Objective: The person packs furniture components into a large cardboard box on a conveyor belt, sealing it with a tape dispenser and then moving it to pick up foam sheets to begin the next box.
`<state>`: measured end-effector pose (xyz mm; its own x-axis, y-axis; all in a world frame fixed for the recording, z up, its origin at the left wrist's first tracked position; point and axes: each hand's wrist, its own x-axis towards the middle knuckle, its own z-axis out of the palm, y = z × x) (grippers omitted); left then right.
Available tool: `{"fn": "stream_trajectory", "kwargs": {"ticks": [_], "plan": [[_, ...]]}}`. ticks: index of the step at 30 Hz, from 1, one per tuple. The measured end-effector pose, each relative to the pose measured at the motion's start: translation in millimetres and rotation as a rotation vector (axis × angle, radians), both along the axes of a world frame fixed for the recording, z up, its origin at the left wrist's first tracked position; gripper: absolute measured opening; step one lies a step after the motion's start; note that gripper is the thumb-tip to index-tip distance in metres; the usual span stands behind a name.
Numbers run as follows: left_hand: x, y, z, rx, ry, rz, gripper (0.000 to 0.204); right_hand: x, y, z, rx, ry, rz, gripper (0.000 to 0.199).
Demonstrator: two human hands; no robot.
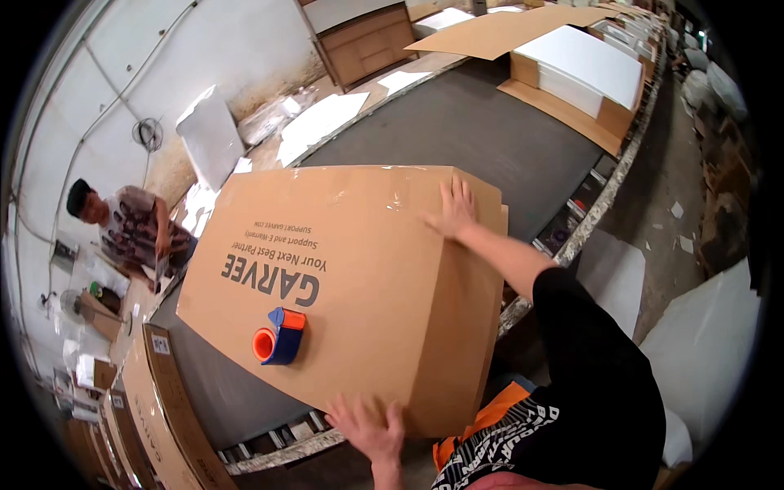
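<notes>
A large brown cardboard box [367, 269] with dark printing lies flat across the conveyor belt. My left hand [367, 426] rests with spread fingers on the box's near left edge. Farther along, my right hand [454, 211] lies flat on the top near its right edge, fingers apart. On top of the box, closer to my left hand but not touching it, sits a blue and orange tape dispenser [283, 336]. Clear tape shows along the box's far edge. Neither hand holds anything.
Up the dark conveyor belt [441, 114] stands an open carton [572, 73] with white foam. Packed boxes [175, 400] stand at the lower left. Across the belt is another person [135, 229]. White foam sheets [702, 351] lean at right; scraps lie on the floor.
</notes>
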<state>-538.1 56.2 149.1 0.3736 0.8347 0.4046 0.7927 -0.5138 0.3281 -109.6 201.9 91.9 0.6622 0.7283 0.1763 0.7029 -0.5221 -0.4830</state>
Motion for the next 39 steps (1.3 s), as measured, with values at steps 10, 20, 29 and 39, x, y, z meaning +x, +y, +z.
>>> {"fn": "stream_trajectory", "kwargs": {"ticks": [10, 20, 29, 39], "plan": [[71.5, 4.8, -12.3, -0.184, 0.503, 0.149, 0.117, 74.4, 65.2, 35.9, -0.278, -0.063, 0.091, 0.066], [-50.2, -11.0, -9.3, -0.146, 0.515, -0.037, 0.13, 3.2, -65.1, 15.2, -0.219, -0.121, 0.05, 0.057], [-137.7, -18.5, -31.7, 0.319, 0.588, -0.226, 0.104, -212.1, -254.6, -6.3, 0.503, -0.135, -0.337, 0.024], [-144.2, -15.8, -34.9, 0.336, 0.463, -0.267, 0.1, -260.3, -420.9, -206.2, 1.284, 1.721, -0.63, 0.062]]}}
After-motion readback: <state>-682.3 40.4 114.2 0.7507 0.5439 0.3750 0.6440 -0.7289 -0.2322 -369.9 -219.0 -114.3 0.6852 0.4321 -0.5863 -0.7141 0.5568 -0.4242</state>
